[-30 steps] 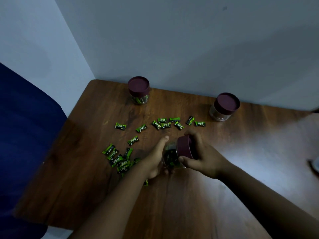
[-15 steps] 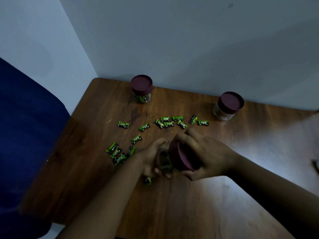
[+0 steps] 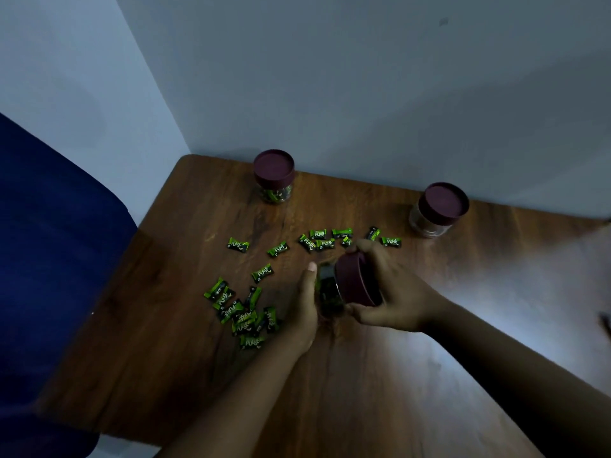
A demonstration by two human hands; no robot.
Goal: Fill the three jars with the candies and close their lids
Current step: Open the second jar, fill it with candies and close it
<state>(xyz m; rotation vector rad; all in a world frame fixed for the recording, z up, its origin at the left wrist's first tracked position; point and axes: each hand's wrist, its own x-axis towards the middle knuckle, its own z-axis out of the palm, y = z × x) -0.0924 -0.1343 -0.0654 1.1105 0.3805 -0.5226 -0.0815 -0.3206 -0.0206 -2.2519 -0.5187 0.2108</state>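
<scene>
A small clear jar (image 3: 329, 292) with candies inside is tilted on its side between my hands over the wooden table (image 3: 363, 391). My left hand (image 3: 305, 312) grips the jar's body. My right hand (image 3: 393, 292) is wrapped around its maroon lid (image 3: 355, 280). A second lidded jar (image 3: 273, 176) holding some candies stands at the back left. A third lidded jar (image 3: 438, 209) stands at the back right. Several green candies (image 3: 243, 312) lie in a heap left of my left hand, and a row of candies (image 3: 325, 241) lies beyond the held jar.
A dark blue seat (image 3: 49, 259) borders the table's left side. Grey walls close off the back. A small dark object (image 3: 605, 320) shows at the right edge.
My right hand has turned on the lid, its fingers shifting from over the top to around the rim. My left thumb has straightened. The jar stays tilted in the same spot.
</scene>
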